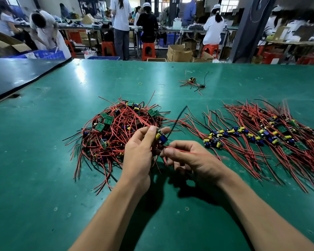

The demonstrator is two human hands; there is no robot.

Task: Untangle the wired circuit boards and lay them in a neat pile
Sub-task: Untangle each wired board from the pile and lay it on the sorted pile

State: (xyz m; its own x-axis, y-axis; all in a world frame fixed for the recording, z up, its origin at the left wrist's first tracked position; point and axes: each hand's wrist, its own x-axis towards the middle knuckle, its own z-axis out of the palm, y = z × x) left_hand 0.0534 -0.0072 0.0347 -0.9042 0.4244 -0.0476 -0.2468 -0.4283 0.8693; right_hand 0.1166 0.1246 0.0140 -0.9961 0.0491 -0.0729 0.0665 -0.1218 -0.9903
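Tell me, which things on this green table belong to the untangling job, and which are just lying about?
Belong to the job: tangled heap of wired boards; board gripped by the left hand; its red wire, pinched by the right hand; sorted pile on the right.
Just lying about: rubber band; dark mat at the left; small stray clump farther back, purpose unclear.

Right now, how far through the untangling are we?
Done: the sorted pile on the right, boards lined up. In hand: the left hand holds one board while the right hand pinches a red wire. Left: the large tangled heap, plus stray boards farther back.
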